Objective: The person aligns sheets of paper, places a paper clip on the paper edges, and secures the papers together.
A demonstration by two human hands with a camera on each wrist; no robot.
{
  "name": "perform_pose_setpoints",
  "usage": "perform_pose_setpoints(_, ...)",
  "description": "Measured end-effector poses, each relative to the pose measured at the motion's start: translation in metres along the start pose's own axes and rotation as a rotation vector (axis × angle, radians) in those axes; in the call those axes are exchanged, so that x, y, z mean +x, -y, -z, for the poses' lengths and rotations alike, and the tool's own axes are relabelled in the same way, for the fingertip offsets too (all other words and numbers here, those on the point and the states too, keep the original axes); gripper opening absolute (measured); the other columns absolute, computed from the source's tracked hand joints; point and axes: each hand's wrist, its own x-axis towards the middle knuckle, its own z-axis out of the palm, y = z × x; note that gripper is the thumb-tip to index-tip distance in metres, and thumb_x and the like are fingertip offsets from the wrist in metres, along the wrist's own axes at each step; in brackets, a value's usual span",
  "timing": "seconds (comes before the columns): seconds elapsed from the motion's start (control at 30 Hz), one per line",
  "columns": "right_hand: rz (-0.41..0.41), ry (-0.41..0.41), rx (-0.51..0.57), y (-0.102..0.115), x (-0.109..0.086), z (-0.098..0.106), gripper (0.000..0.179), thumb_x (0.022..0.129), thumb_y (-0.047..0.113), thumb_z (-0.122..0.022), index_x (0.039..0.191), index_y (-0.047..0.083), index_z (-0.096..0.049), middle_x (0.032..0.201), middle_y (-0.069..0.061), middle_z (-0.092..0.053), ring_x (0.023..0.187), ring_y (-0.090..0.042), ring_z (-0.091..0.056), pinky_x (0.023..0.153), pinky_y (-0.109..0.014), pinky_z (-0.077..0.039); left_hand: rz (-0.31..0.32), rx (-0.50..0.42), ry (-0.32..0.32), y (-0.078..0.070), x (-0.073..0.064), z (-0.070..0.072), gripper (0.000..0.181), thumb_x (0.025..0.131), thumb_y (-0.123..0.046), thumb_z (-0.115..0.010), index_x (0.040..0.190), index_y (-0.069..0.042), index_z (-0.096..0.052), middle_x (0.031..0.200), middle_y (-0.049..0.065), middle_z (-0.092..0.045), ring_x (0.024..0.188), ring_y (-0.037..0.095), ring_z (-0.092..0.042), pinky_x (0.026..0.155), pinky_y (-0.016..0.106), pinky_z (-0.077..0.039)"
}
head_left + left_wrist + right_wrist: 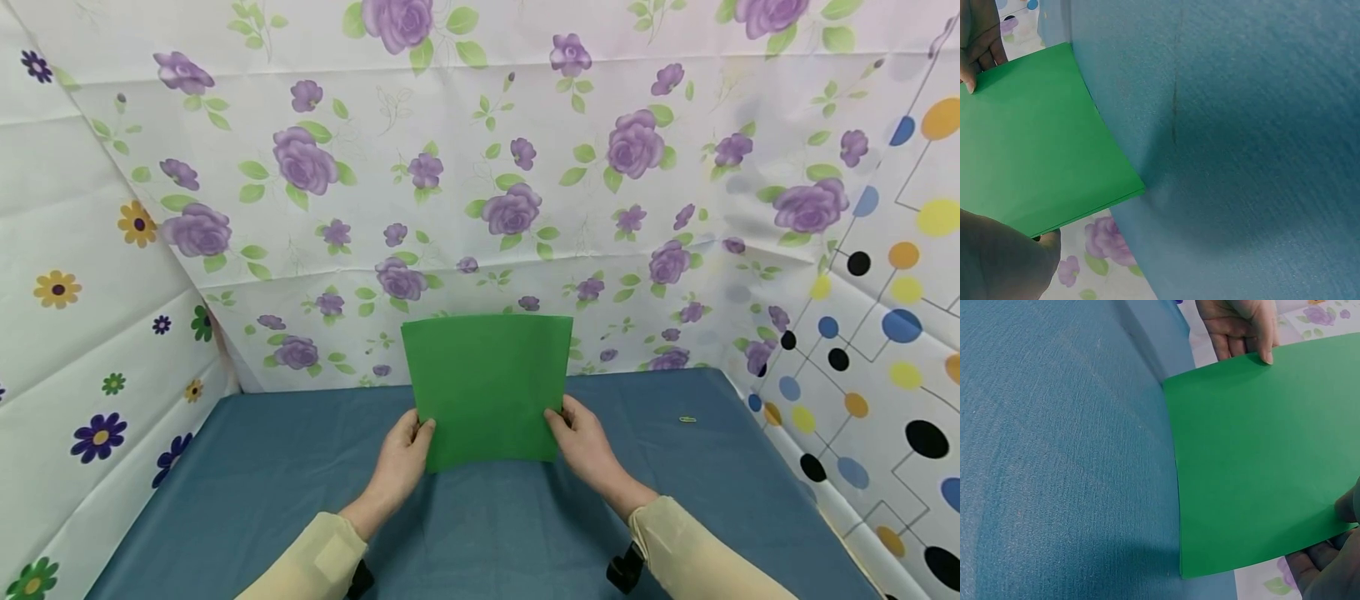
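Upright above the table, a green sheet of paper [491,387] faces me, slightly bowed. My left hand [402,457] pinches its left edge, thumb in front and fingers behind. On the opposite edge my right hand [588,443] grips the same way. In the left wrist view a second thin layer shows along the edge of the green paper [1041,144]. The lower edge of the paper [1254,469] hangs close over the blue cloth in the right wrist view. Most of the fingers are hidden behind the paper.
A small yellow paper clip [687,419] lies toward the right back of the blue-covered table [300,475]. Behind the table hangs a rose-printed cloth [450,250]. A flower-printed cloth [90,333] and a dotted cloth [862,317] enclose the sides.
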Motion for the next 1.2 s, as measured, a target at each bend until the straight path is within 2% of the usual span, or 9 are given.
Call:
perform_pose_setpoints(0.1, -0.009, 0.006, 0.003, -0.001, 0.000, 0.000, 0.028, 0.110, 0.016, -0.052, 0.134, 0.007, -0.062, 0.115, -0.012, -0.070, 0.103, -0.028, -0.069, 0.086, -0.054, -0.057, 0.014, 0.001, 0.005, 0.000, -0.001, 0.000, 0.029, 0.112, -0.018, -0.045, 0.134, -0.002, -0.056, 0.098, 0.021, -0.060, 0.078, 0.036, -0.055, 0.062, 0.032, -0.046)
perform_pose_setpoints(0.2, -0.011, 0.008, 0.007, -0.002, 0.000, -0.001, 0.028, 0.110, 0.014, -0.051, 0.135, 0.007, -0.061, 0.116, -0.012, -0.069, 0.103, -0.028, -0.069, 0.087, -0.054, -0.057, 0.019, 0.005, 0.007, 0.000, -0.001, -0.001, 0.028, 0.112, -0.017, -0.043, 0.133, -0.001, -0.054, 0.099, 0.022, -0.058, 0.080, 0.035, -0.054, 0.065, 0.034, -0.045)
perform_pose_setpoints(0.37, -0.026, 0.004, 0.022, -0.002, 0.000, -0.001, 0.029, 0.109, 0.014, -0.050, 0.137, 0.009, -0.060, 0.117, -0.011, -0.068, 0.103, -0.027, -0.068, 0.088, -0.054, -0.056, 0.006, -0.018, 0.001, -0.003, 0.001, -0.001, 0.031, 0.112, -0.017, -0.042, 0.137, -0.002, -0.050, 0.118, 0.019, -0.060, 0.104, 0.034, -0.060, 0.082, 0.045, -0.053)
perform_pose_setpoints(0.5, -0.035, -0.011, 0.020, 0.002, 0.001, 0.000, 0.031, 0.110, 0.018, -0.049, 0.138, 0.011, -0.058, 0.118, -0.011, -0.067, 0.105, -0.025, -0.066, 0.089, -0.053, -0.055, -0.018, -0.062, -0.005, -0.011, 0.004, 0.000, 0.035, 0.113, -0.022, -0.042, 0.141, -0.003, -0.047, 0.132, 0.018, -0.056, 0.119, 0.031, -0.058, 0.097, 0.054, -0.051)
perform_pose_setpoints(0.6, -0.028, -0.019, 0.022, 0.006, 0.003, 0.001, 0.032, 0.111, 0.022, -0.048, 0.140, 0.012, -0.057, 0.120, -0.011, -0.066, 0.106, -0.025, -0.065, 0.087, -0.050, -0.054, -0.042, -0.083, -0.008, -0.019, 0.007, 0.002, 0.036, 0.113, -0.028, -0.042, 0.141, -0.006, -0.047, 0.131, 0.017, -0.055, 0.118, 0.030, -0.058, 0.096, 0.053, -0.050)
perform_pose_setpoints(0.73, -0.009, -0.024, 0.038, 0.013, 0.005, 0.002, 0.034, 0.111, 0.028, -0.047, 0.141, 0.014, -0.056, 0.125, -0.011, -0.065, 0.110, -0.025, -0.064, 0.089, -0.050, -0.053, -0.083, -0.103, -0.014, -0.028, 0.012, 0.003, 0.036, 0.113, -0.034, -0.040, 0.134, -0.007, -0.049, 0.120, 0.017, -0.053, 0.106, 0.029, -0.056, 0.086, 0.049, -0.048)
perform_pose_setpoints(0.83, -0.002, -0.035, 0.059, 0.020, 0.007, 0.002, 0.036, 0.111, 0.031, -0.047, 0.142, 0.015, -0.055, 0.128, -0.011, -0.063, 0.113, -0.025, -0.063, 0.093, -0.051, -0.054, -0.118, -0.129, -0.014, -0.035, 0.015, 0.004, 0.037, 0.114, -0.035, -0.038, 0.139, -0.010, -0.047, 0.124, 0.015, -0.052, 0.109, 0.028, -0.056, 0.089, 0.049, -0.048)
perform_pose_setpoints(0.93, 0.015, -0.055, 0.081, 0.028, 0.008, 0.001, 0.036, 0.112, 0.031, -0.046, 0.142, 0.014, -0.054, 0.129, -0.012, -0.061, 0.113, -0.027, -0.063, 0.094, -0.052, -0.054, -0.143, -0.161, -0.024, -0.042, 0.017, 0.004, 0.037, 0.114, -0.034, -0.038, 0.146, -0.016, -0.044, 0.132, 0.011, -0.052, 0.118, 0.027, -0.056, 0.097, 0.051, -0.050)
perform_pose_setpoints(1.2, 0.077, -0.099, 0.130, 0.050, 0.011, 0.000, 0.030, 0.111, 0.023, -0.043, 0.137, 0.012, -0.054, 0.132, -0.012, -0.056, 0.117, -0.030, -0.059, 0.095, -0.054, -0.052, -0.179, -0.211, -0.049, -0.052, 0.021, 0.001, 0.037, 0.114, -0.032, -0.039, 0.144, -0.013, -0.043, 0.136, 0.012, -0.047, 0.122, 0.029, -0.053, 0.100, 0.053, -0.048)
